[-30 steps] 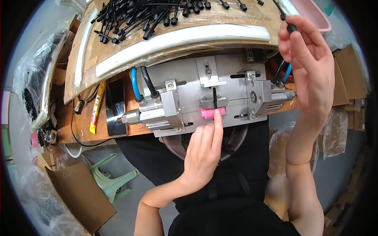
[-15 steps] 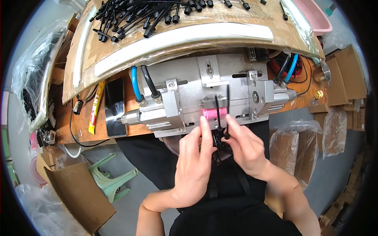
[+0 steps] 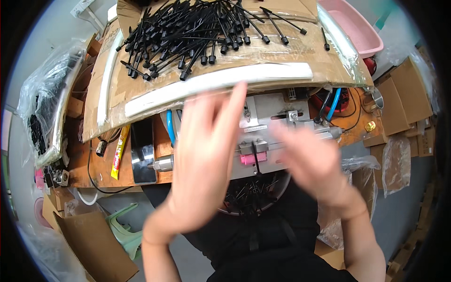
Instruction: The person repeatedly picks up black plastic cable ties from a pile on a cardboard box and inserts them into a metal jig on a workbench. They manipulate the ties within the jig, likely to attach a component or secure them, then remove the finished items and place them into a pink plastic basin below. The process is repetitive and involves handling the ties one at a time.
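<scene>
Head view — black rod (image 3: 255, 158) clear of fingers (image 3: 236, 110)

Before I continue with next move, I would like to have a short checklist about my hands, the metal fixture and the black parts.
1. Black part lies across the pink block: ok.
2. Both hands apart from the pink block in the view: ok, left hand to its left, right hand to its right.
3. Both hands empty: cannot tell, both are blurred.
4. Left side of the metal fixture in full view: not ok, the left hand covers much of it.
5. Pile of black parts available on the cardboard: ok.
</scene>
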Action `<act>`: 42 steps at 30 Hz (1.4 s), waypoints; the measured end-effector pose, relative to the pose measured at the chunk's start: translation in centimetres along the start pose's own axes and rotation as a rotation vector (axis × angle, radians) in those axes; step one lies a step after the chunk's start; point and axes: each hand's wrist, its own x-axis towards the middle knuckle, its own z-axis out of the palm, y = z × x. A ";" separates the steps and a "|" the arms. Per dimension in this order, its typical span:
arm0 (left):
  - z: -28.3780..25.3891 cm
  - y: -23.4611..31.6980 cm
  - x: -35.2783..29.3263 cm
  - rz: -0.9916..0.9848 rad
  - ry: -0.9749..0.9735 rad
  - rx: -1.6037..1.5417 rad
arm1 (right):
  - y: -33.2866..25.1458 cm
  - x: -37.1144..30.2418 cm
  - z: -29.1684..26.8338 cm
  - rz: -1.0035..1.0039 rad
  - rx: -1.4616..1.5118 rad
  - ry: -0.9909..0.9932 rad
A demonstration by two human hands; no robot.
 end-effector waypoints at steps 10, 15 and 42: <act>4.6 -4.3 13.0 0.318 -0.108 0.077 | 17.3 14.2 -2.9 0.257 -0.498 0.030; 0.7 0.6 -0.2 -0.031 0.062 -0.050 | 10.4 9.8 -4.8 0.445 0.066 0.273; 1.7 5.9 -11.0 -0.302 -0.298 -0.098 | -3.1 -7.0 6.0 0.208 0.173 0.065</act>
